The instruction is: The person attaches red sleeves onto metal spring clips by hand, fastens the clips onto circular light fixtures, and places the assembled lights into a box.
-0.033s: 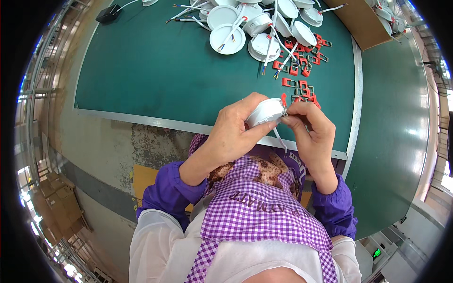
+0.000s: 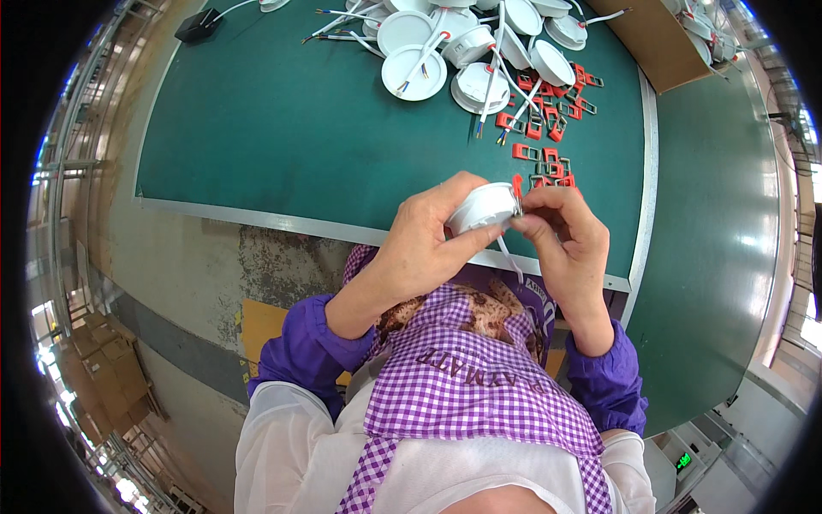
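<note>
A round white light fitting (image 2: 484,207) is gripped in my left hand (image 2: 425,231), just over the near edge of the green table. Its white cable (image 2: 510,259) hangs down toward my lap. At the fitting's right side, my right hand (image 2: 568,240) pinches a spring clip with a red sleeve (image 2: 517,185), pressed against the housing. The metal end of that clip is mostly hidden by my fingertips. Beyond my right hand lie several loose red-and-metal spring clips (image 2: 548,163) on the tabletop.
More white light fittings with cables (image 2: 413,73) are heaped at the table's far side. A black box-shaped part (image 2: 199,26) sits at the far left. An open cardboard box (image 2: 659,47) holding fittings stands far right, by another green surface (image 2: 706,223).
Both hands keep their grip on the fitting and the clip. The fitting and clip have shifted very slightly; little else differs.
</note>
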`<state>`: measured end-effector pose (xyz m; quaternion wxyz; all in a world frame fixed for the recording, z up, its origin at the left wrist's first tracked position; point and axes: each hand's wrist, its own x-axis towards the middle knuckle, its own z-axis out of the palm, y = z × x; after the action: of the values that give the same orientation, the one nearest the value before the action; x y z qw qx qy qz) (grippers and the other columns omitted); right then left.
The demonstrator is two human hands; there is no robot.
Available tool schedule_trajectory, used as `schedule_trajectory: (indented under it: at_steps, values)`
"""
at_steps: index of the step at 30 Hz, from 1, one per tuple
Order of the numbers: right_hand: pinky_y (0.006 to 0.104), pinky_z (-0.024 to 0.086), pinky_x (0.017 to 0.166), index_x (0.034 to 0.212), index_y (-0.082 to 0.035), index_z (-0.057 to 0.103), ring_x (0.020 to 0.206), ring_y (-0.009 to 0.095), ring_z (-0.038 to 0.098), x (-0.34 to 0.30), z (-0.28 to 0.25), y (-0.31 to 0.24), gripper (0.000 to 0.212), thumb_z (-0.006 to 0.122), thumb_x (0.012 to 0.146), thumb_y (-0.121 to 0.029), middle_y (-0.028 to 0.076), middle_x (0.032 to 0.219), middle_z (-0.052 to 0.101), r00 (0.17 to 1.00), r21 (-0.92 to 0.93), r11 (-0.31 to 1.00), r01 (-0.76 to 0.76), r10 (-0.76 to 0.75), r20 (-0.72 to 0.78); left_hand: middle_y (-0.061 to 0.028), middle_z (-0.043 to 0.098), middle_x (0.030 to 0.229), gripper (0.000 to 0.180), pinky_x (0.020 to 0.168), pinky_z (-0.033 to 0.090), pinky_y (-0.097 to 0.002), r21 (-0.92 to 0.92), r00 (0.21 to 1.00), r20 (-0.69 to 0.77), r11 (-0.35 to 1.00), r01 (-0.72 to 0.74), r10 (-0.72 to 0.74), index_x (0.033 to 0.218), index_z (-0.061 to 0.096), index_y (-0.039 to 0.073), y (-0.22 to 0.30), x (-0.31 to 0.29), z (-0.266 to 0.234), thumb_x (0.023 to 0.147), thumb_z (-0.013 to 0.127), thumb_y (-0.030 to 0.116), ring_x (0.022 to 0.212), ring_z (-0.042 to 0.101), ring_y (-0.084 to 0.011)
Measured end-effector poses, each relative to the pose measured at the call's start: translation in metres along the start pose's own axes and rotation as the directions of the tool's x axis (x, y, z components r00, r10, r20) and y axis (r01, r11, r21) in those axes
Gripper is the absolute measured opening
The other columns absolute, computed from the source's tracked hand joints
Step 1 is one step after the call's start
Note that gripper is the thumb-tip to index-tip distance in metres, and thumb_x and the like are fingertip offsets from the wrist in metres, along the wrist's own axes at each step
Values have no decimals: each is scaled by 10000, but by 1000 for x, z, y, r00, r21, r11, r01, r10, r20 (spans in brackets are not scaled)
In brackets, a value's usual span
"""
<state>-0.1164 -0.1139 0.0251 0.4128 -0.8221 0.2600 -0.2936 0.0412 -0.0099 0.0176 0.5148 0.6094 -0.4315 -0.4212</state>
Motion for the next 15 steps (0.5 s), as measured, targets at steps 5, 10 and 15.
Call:
schedule_trajectory:
  at_steps: [5,10,15]
  values:
    - [261,544,715,1249,27,534,821,145,689,3,-17,-14,462,686,813,53,128,1126,649,936,269,897,-350,321,147,-38,632,953,255,765,482,-251,-69,999,35,998,-2,5,1112,597,14,6,-7,1,875,680,60,879,594,-90]
    - [242,547,681,1278,30,525,811,131,688,9,-27,-26,465,657,834,61,143,1103,650,891,233,868,-438,384,243,-41,632,950,266,769,489,-255,-126,995,90,992,-26,38,1118,594,11,9,-1,0,873,682,61,894,595,-93]
    - [239,549,645,1255,35,539,781,125,684,29,-32,-15,412,640,857,55,133,1084,650,854,260,827,-499,418,309,-61,647,940,299,754,502,-281,-216,996,88,976,29,-10,1122,590,19,-2,14,5,854,703,90,860,612,-116]
